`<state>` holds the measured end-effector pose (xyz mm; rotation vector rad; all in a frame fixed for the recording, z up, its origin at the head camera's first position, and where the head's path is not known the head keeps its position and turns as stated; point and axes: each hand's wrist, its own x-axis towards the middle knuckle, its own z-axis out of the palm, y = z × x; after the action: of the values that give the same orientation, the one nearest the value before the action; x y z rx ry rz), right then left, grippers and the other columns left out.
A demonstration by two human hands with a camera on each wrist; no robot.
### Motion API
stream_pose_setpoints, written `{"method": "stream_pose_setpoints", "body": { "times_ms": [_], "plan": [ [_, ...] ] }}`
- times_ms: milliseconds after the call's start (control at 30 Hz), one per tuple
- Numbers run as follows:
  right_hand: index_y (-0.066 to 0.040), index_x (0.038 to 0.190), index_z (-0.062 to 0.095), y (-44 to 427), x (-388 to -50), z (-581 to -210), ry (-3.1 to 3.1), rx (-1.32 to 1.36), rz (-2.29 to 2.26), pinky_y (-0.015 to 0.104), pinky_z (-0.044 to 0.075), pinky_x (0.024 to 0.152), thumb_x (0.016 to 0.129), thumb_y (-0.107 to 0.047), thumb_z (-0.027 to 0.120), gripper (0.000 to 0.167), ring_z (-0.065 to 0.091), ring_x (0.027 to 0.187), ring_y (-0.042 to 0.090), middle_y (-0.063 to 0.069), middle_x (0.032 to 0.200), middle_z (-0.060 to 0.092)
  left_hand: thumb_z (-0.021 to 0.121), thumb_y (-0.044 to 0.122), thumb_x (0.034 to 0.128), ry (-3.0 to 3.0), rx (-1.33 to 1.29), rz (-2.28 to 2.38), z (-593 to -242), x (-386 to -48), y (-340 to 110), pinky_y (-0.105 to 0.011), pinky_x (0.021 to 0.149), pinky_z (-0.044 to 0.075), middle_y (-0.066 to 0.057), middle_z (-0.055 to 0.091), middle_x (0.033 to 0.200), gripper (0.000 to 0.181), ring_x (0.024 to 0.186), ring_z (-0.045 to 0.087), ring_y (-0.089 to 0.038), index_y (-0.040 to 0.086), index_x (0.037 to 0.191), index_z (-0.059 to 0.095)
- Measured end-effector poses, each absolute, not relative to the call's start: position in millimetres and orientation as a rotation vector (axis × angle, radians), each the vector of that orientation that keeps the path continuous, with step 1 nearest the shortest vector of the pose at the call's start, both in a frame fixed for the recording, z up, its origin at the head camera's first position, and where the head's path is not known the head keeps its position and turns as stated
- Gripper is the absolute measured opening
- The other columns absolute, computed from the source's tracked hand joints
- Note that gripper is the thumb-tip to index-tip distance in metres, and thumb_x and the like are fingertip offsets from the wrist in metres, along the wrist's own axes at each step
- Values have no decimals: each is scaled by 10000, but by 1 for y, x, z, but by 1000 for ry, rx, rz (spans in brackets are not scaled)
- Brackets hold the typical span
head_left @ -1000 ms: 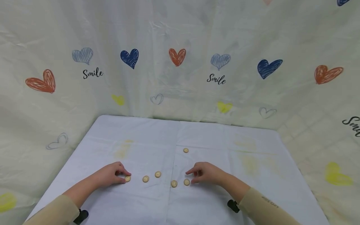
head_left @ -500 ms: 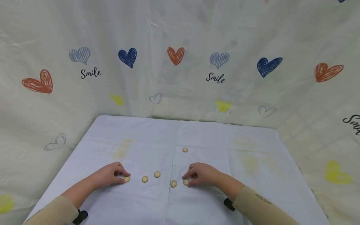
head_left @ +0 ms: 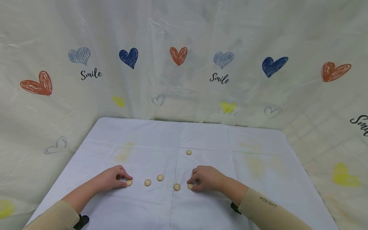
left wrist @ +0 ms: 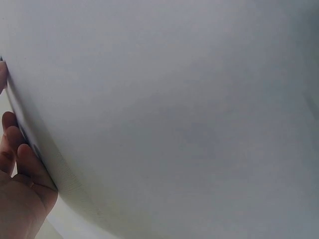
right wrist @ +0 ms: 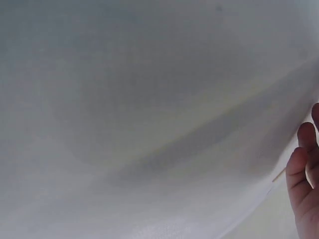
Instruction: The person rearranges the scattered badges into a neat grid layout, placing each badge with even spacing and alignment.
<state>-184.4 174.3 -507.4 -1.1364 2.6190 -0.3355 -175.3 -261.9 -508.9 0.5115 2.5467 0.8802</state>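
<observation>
We see six wooden buttons on the table, and the work with them seems, in our judgement, only partly done. At the left end of an uneven row, the left hand has its thumb and forefinger clamped on the first button. At the right end, the right hand pinches the last button in the same manner. Both of these buttons appear to be at the cloth; whether they are slightly lifted, we cannot tell. The other four are not touched: the second button, the third button and the fourth button lie apart between the hands, while the back button lies alone, farther from the person. No finished arrangement can be recognised by us.

Around them, we notice the white tablecloth with creases and yellowish stains, and behind it a sheet printed with hearts. If the hands were to come together, the three middle buttons would stand in the way. The wrist views show mainly pale cloth and some fingers, without any button.
</observation>
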Motion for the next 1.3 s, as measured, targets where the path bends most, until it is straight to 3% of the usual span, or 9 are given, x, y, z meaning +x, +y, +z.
{"method": "stream_pose_setpoints", "body": {
  "times_ms": [400, 867, 1300],
  "plan": [
    [-328, 1127, 768, 177, -185, -498, 2559, -1176, -345, 187, 418, 734, 838, -374, 798, 293, 467, 821, -11, -200, 908, 561, 821, 270, 814, 2551, 527, 875, -515, -177, -264, -263, 759, 453, 87, 558, 968, 246, 884, 523, -90, 253, 1054, 770],
    [-317, 1097, 774, 175, -184, -498, 2597, -1449, -129, 155, 356, 622, 873, -353, 750, 229, 430, 729, -4, -202, 794, 519, 823, 260, 811, 2562, 496, 865, -512, -174, -264, -269, 750, 440, 85, 564, 962, 245, 880, 522, -109, 241, 1051, 775],
    [-272, 1022, 790, 194, -195, -501, 2721, -1211, -433, 209, 448, 715, 868, -309, 744, 165, 503, 789, -1, -185, 836, 582, 822, 253, 811, 2543, 493, 890, -511, -174, -264, -269, 777, 458, 74, 565, 959, 254, 891, 533, -104, 223, 1058, 776]
  ]
}}
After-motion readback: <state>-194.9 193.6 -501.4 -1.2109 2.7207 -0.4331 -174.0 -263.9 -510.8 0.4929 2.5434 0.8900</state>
